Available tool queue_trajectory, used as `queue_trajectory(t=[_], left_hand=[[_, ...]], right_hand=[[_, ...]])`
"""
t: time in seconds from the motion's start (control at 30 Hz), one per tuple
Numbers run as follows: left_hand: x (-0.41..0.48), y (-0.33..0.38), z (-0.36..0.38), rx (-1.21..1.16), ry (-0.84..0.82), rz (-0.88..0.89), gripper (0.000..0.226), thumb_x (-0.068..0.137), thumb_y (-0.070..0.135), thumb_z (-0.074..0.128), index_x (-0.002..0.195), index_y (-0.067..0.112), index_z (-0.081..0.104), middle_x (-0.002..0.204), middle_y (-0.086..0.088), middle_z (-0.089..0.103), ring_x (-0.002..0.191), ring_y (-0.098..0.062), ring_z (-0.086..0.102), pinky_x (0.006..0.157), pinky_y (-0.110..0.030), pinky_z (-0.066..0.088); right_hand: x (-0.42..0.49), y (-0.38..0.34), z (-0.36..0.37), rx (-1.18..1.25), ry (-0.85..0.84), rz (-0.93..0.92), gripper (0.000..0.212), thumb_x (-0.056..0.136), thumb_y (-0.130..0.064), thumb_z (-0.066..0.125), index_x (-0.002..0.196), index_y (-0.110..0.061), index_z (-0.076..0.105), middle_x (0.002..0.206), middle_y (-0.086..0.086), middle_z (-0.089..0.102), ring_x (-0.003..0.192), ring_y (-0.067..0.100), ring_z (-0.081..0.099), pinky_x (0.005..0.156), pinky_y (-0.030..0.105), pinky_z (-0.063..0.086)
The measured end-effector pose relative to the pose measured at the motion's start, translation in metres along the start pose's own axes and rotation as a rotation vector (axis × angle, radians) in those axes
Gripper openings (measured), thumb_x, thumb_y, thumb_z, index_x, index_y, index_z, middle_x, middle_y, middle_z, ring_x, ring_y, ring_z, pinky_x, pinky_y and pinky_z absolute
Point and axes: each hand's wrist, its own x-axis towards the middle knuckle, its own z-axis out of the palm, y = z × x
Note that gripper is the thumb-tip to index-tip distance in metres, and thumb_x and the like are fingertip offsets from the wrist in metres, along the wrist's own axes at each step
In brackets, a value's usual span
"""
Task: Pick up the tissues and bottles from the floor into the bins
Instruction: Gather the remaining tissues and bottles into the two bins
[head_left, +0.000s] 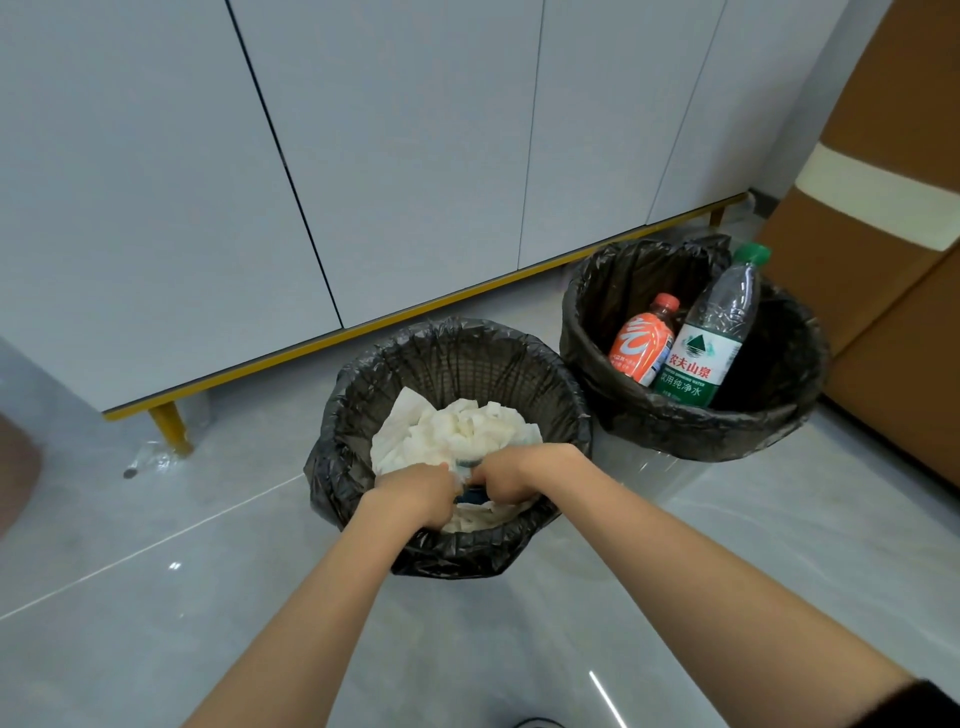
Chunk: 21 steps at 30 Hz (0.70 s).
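Observation:
Two bins lined with black bags stand on the grey tiled floor. The nearer bin (545, 364) holds a heap of white crumpled tissues (467, 426). My left hand (415, 493) and my right hand (511, 475) are both down inside it, fingers curled round a mostly hidden clear thing with a dark blue band (471, 496), which looks like a bottle. The farther bin (779, 415) holds an orange-labelled bottle (644, 343) and a green-capped water bottle (711, 343), both leaning upright.
White cabinet doors on a yellow plinth (363, 332) with a yellow leg (171, 426) run behind the bins. A brown cardboard box (883, 291) stands close to the right of the farther bin. A clear plastic scrap (156, 460) lies by the cabinet leg.

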Motion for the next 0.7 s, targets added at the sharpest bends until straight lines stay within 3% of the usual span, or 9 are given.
queue_trajectory(t=[0.07,0.13,0.23,0.33,0.43,0.57,0.6,0.7], left_hand=[[-0.003,-0.001,-0.003,0.007,0.100,-0.028,0.029,0.095,0.013,0.040,0.121,0.011,0.055,0.120,-0.008,0.058,0.108,-0.024,0.054,0.080,-0.030,0.042],[-0.008,0.000,-0.011,0.029,0.204,-0.049,0.026,0.097,0.019,0.040,0.114,0.012,0.059,0.114,-0.007,0.060,0.103,-0.023,0.056,0.074,-0.028,0.038],[-0.022,0.011,-0.027,0.036,0.416,-0.065,0.024,0.097,0.021,0.041,0.106,0.010,0.061,0.110,-0.007,0.063,0.099,-0.023,0.059,0.071,-0.030,0.040],[-0.036,0.027,-0.040,-0.052,0.617,-0.084,0.029,0.098,0.022,0.042,0.119,0.015,0.060,0.118,-0.004,0.061,0.109,-0.024,0.056,0.079,-0.033,0.045],[-0.047,0.051,-0.051,-0.162,0.760,-0.024,0.032,0.099,0.024,0.041,0.128,0.020,0.054,0.127,-0.001,0.057,0.115,-0.024,0.051,0.083,-0.035,0.044],[-0.058,0.082,-0.061,-0.270,0.905,0.095,0.037,0.099,0.028,0.040,0.135,0.025,0.046,0.133,0.003,0.052,0.118,-0.022,0.050,0.089,-0.037,0.044],[-0.060,0.093,-0.062,-0.288,0.921,0.124,0.037,0.099,0.029,0.040,0.136,0.026,0.045,0.134,0.003,0.052,0.119,-0.021,0.049,0.090,-0.038,0.044],[-0.064,0.126,-0.068,-0.336,0.950,0.223,0.042,0.099,0.030,0.040,0.141,0.028,0.040,0.138,0.005,0.049,0.122,-0.020,0.047,0.093,-0.037,0.042]], right_hand=[[-0.008,0.004,-0.004,0.012,0.121,-0.036,0.033,0.093,-0.012,0.044,0.122,-0.013,0.060,0.120,0.009,0.061,0.101,0.023,0.055,0.085,0.031,0.046],[-0.020,0.011,-0.012,0.034,0.287,-0.067,0.029,0.094,-0.015,0.045,0.115,-0.012,0.065,0.116,0.010,0.064,0.102,0.025,0.058,0.087,0.032,0.048],[-0.041,0.023,-0.023,0.126,0.494,-0.098,0.036,0.094,-0.014,0.044,0.127,-0.016,0.060,0.131,0.010,0.058,0.118,0.027,0.055,0.100,0.036,0.046],[-0.064,0.033,-0.030,0.172,0.627,-0.168,0.038,0.096,-0.015,0.043,0.132,-0.018,0.055,0.139,0.004,0.052,0.127,0.021,0.048,0.105,0.034,0.040],[-0.092,0.048,-0.031,0.210,0.782,-0.247,0.036,0.095,-0.011,0.045,0.127,-0.018,0.061,0.129,0.001,0.060,0.119,0.018,0.054,0.099,0.029,0.043],[-0.128,0.076,-0.028,0.329,0.969,-0.227,0.036,0.093,-0.008,0.047,0.125,-0.017,0.063,0.119,-0.002,0.064,0.109,0.011,0.057,0.085,0.005,0.035],[-0.139,0.085,-0.025,0.356,1.015,-0.215,0.036,0.093,-0.007,0.048,0.124,-0.018,0.063,0.115,-0.004,0.065,0.106,0.010,0.058,0.084,0.004,0.036],[-0.167,0.115,-0.013,0.369,1.107,-0.165,0.035,0.093,-0.007,0.051,0.121,-0.021,0.064,0.114,-0.004,0.065,0.102,0.010,0.060,0.090,0.023,0.047]])
